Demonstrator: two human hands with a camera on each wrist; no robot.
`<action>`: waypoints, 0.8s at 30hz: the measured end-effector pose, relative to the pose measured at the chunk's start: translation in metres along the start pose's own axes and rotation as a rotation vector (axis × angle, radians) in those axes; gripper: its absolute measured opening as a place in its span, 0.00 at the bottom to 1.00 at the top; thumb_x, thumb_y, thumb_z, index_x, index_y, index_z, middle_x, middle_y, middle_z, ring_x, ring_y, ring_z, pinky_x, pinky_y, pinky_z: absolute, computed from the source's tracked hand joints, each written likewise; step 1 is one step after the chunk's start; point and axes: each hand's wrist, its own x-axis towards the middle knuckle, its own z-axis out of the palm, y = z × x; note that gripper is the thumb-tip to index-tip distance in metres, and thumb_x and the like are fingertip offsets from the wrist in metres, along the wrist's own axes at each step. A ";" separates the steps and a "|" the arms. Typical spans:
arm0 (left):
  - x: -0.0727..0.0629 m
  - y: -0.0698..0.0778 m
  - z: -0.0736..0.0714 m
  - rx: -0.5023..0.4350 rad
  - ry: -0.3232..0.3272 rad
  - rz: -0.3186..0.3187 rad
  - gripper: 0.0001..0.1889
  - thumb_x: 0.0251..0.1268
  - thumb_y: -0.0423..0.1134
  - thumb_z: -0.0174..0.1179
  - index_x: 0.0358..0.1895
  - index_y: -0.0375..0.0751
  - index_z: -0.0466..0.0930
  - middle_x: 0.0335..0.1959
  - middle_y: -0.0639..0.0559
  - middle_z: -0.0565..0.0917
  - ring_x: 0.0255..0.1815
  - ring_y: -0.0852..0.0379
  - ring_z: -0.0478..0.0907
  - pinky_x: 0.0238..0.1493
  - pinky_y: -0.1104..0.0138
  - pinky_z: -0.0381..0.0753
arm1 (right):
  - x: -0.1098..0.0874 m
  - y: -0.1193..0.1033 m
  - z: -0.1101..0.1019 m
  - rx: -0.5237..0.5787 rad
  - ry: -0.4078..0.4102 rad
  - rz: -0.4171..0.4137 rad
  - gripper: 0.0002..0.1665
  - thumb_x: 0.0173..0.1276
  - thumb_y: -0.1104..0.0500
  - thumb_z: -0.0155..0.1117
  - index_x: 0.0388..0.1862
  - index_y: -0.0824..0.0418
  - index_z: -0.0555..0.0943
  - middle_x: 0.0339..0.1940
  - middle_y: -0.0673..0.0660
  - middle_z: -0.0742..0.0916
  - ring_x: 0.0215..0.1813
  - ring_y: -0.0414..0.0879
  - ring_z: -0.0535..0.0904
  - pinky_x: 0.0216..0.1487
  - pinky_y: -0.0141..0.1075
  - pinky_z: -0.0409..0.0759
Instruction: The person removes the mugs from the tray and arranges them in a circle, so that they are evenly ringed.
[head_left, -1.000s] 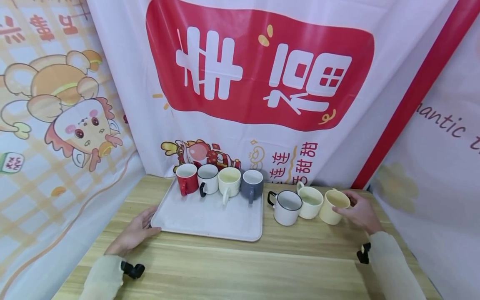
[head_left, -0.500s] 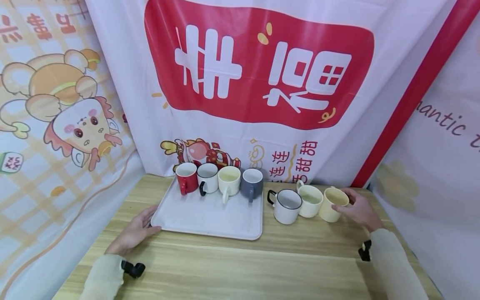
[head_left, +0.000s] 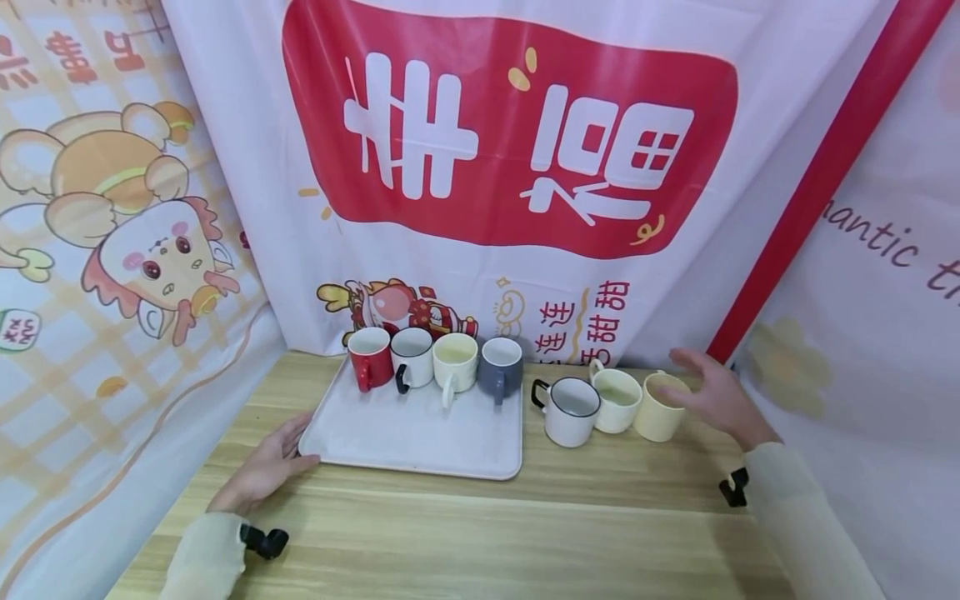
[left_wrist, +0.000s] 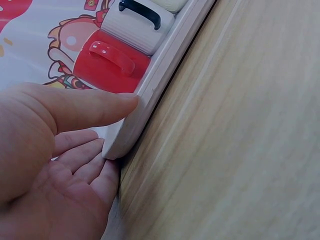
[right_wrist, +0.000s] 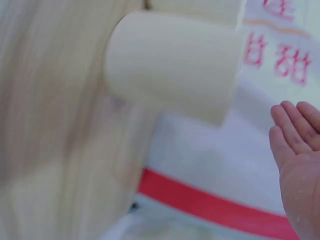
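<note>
In the head view, my left hand [head_left: 262, 467] holds the near-left corner of a white tray [head_left: 420, 433], thumb at its front edge and fingers at its left side. A red mug [head_left: 370, 358], a black-rimmed white mug [head_left: 412, 357], a cream mug [head_left: 455, 362] and a grey-blue mug [head_left: 501, 367] stand along the tray's back. Right of it, on the table, are another black-rimmed white mug [head_left: 572, 412], a pale cream mug [head_left: 617, 400] and a yellow mug [head_left: 662, 408]. My right hand [head_left: 716, 400] is beside the yellow mug, fingers extended; the right wrist view shows them apart from it.
The wooden table [head_left: 465, 542] meets a white cloth backdrop [head_left: 442, 258] with red print just behind the mugs. Patterned cloths hang at the left and right sides. In the left wrist view the red mug [left_wrist: 112, 62] sits near the tray's rim.
My right hand has let go of the yellow mug, its fingers spreading and lifting away. The mug stays in its place in the row. My left hand keeps its hold on the tray.
</note>
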 end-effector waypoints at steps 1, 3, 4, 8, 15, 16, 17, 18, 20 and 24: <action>0.000 -0.001 0.000 0.000 0.000 0.003 0.48 0.74 0.33 0.64 0.86 0.31 0.39 0.87 0.28 0.45 0.87 0.27 0.43 0.86 0.38 0.49 | -0.002 -0.010 0.000 -0.005 -0.013 0.012 0.58 0.67 0.29 0.69 0.84 0.59 0.62 0.81 0.66 0.72 0.79 0.70 0.68 0.75 0.72 0.73; 0.001 -0.002 -0.001 -0.002 0.002 0.006 0.48 0.74 0.33 0.64 0.86 0.31 0.39 0.87 0.28 0.45 0.87 0.27 0.43 0.86 0.38 0.50 | -0.004 -0.027 0.004 -0.010 -0.028 0.014 0.58 0.67 0.28 0.69 0.84 0.58 0.62 0.81 0.66 0.72 0.79 0.69 0.68 0.74 0.72 0.74; 0.001 -0.003 -0.001 -0.003 0.003 0.006 0.49 0.74 0.33 0.64 0.86 0.31 0.39 0.87 0.28 0.45 0.87 0.27 0.43 0.86 0.38 0.50 | -0.004 -0.035 0.006 -0.010 -0.032 0.005 0.57 0.68 0.30 0.69 0.84 0.58 0.62 0.81 0.65 0.73 0.79 0.69 0.68 0.75 0.72 0.73; 0.001 -0.004 0.000 -0.001 0.007 0.006 0.49 0.73 0.33 0.64 0.86 0.31 0.39 0.87 0.28 0.45 0.87 0.27 0.43 0.86 0.38 0.49 | -0.004 -0.064 0.025 0.004 -0.039 -0.058 0.50 0.70 0.35 0.71 0.81 0.59 0.67 0.79 0.65 0.75 0.78 0.69 0.70 0.76 0.71 0.73; 0.001 -0.005 -0.001 0.003 0.006 -0.005 0.49 0.74 0.35 0.64 0.86 0.33 0.39 0.88 0.30 0.45 0.88 0.29 0.42 0.87 0.39 0.48 | -0.005 -0.108 0.068 0.096 -0.074 -0.200 0.41 0.69 0.43 0.76 0.74 0.59 0.75 0.72 0.62 0.82 0.75 0.63 0.77 0.77 0.63 0.77; 0.001 -0.005 -0.001 0.002 0.003 -0.004 0.49 0.74 0.35 0.64 0.86 0.33 0.38 0.88 0.30 0.44 0.88 0.29 0.42 0.87 0.39 0.48 | -0.005 -0.114 0.075 0.109 -0.077 -0.214 0.40 0.68 0.44 0.76 0.74 0.59 0.76 0.71 0.61 0.83 0.74 0.63 0.78 0.76 0.62 0.78; 0.001 -0.005 -0.002 0.001 0.001 -0.002 0.49 0.74 0.35 0.64 0.86 0.33 0.38 0.88 0.31 0.44 0.88 0.29 0.42 0.87 0.39 0.48 | -0.006 -0.121 0.081 0.115 -0.080 -0.228 0.40 0.68 0.44 0.77 0.74 0.59 0.76 0.71 0.61 0.84 0.73 0.62 0.79 0.76 0.61 0.79; 0.001 -0.005 -0.001 0.001 0.002 -0.001 0.49 0.74 0.35 0.64 0.86 0.33 0.38 0.88 0.31 0.44 0.88 0.29 0.42 0.87 0.40 0.49 | -0.006 -0.127 0.088 0.129 -0.082 -0.243 0.39 0.68 0.46 0.77 0.73 0.60 0.77 0.69 0.61 0.84 0.72 0.62 0.80 0.76 0.61 0.79; 0.000 -0.005 -0.001 -0.001 0.006 0.004 0.49 0.74 0.35 0.64 0.86 0.33 0.39 0.87 0.30 0.45 0.88 0.29 0.43 0.87 0.40 0.49 | -0.005 -0.137 0.101 0.149 -0.079 -0.271 0.37 0.68 0.48 0.77 0.71 0.61 0.78 0.68 0.62 0.85 0.71 0.61 0.81 0.76 0.58 0.80; -0.001 -0.003 0.000 -0.004 0.010 0.013 0.48 0.74 0.34 0.65 0.86 0.31 0.40 0.87 0.29 0.46 0.87 0.28 0.44 0.86 0.40 0.50 | 0.000 -0.153 0.126 0.183 -0.071 -0.292 0.32 0.70 0.50 0.75 0.68 0.64 0.80 0.65 0.62 0.87 0.68 0.60 0.83 0.75 0.55 0.81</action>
